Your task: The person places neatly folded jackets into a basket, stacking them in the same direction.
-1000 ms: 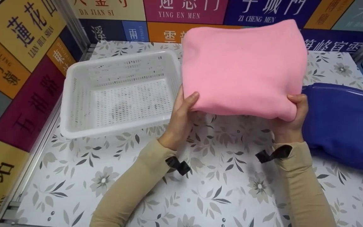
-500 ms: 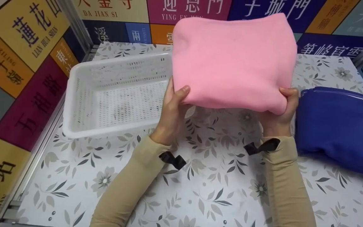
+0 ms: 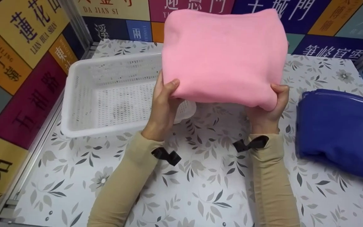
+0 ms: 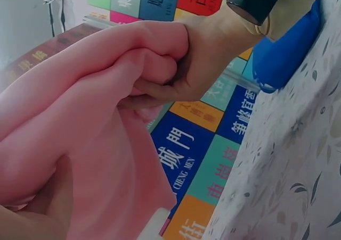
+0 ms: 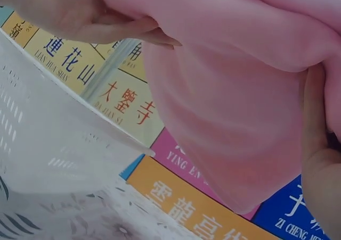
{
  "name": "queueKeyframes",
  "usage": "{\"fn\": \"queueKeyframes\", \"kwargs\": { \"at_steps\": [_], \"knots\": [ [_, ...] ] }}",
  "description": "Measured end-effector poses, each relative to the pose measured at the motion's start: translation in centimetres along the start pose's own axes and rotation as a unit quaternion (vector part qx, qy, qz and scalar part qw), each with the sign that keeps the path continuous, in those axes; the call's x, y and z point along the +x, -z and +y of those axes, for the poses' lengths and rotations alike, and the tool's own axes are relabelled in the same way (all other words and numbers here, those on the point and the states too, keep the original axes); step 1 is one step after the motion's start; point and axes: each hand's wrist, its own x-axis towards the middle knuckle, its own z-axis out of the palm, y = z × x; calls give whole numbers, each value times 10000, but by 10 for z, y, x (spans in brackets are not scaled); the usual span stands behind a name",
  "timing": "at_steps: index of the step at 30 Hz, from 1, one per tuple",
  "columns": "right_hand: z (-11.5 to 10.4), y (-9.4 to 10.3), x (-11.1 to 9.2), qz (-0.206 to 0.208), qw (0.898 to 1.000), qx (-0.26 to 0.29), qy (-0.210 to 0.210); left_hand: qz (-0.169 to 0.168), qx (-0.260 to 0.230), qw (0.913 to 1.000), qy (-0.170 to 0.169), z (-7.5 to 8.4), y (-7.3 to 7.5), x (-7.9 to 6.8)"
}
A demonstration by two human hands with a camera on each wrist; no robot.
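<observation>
A folded pink fleece-like cloth point(image 3: 224, 56) is held up above the table in both hands. At its near left corner the left hand point(image 3: 163, 107) grips it, thumb on top and fingers beneath. The right hand point(image 3: 268, 113) grips the near right corner the same way. In the left wrist view the cloth's underside point(image 4: 106, 144) shows thick folded layers, with the right hand's fingers point(image 4: 152, 91) under them. The right wrist view also shows the hanging lower fold. Whether the cloth is a garment or a blanket, I cannot tell.
A white perforated plastic basket point(image 3: 66, 104) stands at the left, its right part covered by the cloth and left hand. A folded dark blue cloth point(image 3: 339, 132) lies at the right on the leaf-patterned table point(image 3: 206, 189). Lettered panels point(image 3: 27, 23) rise at the back and sides.
Both hands have carried the pink cloth left and slightly up, farther over the basket's right side. The blue cloth and the basket stay in place.
</observation>
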Motion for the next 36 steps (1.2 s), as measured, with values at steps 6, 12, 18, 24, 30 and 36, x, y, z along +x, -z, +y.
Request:
{"fn": "queueKeyframes", "kwargs": {
  "at_steps": [6,12,18,24,30,36],
  "knots": [
    [10,-9,-7,-45,9999,-96,-18,65,-31,10000,-16,5,4,0],
    [26,-30,-13,197,9997,-164,-27,259,-3,9996,112,23,8,5],
    [33,-29,-15,575,9973,-424,-167,459,110,9987,177,36,16,9],
    [35,-16,-14,575,9957,-575,-439,763,422,9961,132,50,21,11],
    [40,-8,-13,188,9942,-873,-603,992,535,9935,-189,59,26,10],
    [47,-9,-13,-396,9920,-1021,-629,1137,520,9911,-448,67,29,8]
  ]
}}
